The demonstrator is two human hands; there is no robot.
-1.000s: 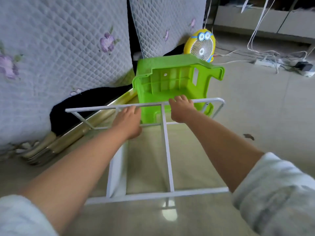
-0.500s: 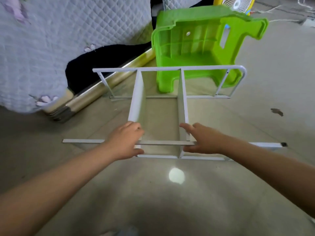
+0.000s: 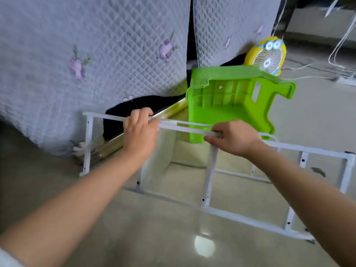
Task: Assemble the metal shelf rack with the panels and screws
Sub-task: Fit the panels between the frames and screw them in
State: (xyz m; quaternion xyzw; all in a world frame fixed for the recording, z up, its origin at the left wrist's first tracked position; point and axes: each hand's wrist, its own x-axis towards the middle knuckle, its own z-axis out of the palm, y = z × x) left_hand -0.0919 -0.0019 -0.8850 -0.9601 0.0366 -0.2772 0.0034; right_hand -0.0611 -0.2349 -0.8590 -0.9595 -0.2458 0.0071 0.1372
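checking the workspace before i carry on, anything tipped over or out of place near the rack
The green stool lies tipped on its side just behind the white rack, ribbed underside facing the camera. Nothing looks spilled or broken.

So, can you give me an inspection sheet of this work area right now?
Surface: glossy beige floor, one light glare.
Job's things: white metal shelf rack on the floor, part built; loose screws nothing seen.
Clutter: green plastic stool on its side behind the rack; yellow round fan.
Grippers: left hand and right hand both grip the rack's top rail.
Cables: white cables at far right.
Surroundings: grey quilted flowered cover at left.
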